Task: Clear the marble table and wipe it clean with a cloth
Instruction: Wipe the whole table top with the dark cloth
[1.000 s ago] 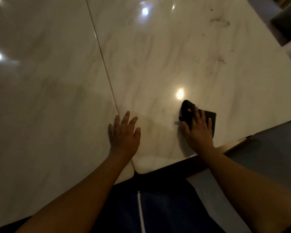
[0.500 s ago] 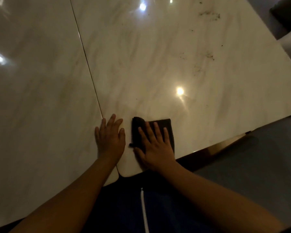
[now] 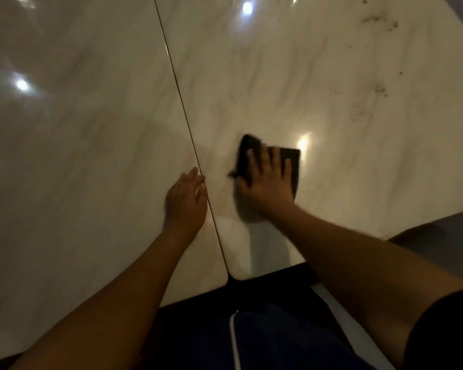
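The pale marble table [image 3: 318, 76] fills most of the view, split by a thin dark seam [image 3: 177, 84] running from the top down to the near edge. A dark folded cloth [image 3: 290, 158] lies flat on the right slab. My right hand [image 3: 267, 182] presses on it with fingers spread straight. My left hand [image 3: 186, 201] rests flat on the marble just left of the seam, fingers together. Dark crumbs and smudges [image 3: 380, 89] dot the right slab farther back, and a second patch of dirt [image 3: 380, 21] shows near the top right.
The table's near edge [image 3: 251, 279] curves close to my body, with a dark floor and my blue garment below it. Ceiling lights reflect as bright spots on the glossy marble. A grey surface shows beyond the right edge.
My right hand has slid the cloth away from the near edge, up and to the right across the right slab. My left hand stays planted by the seam.
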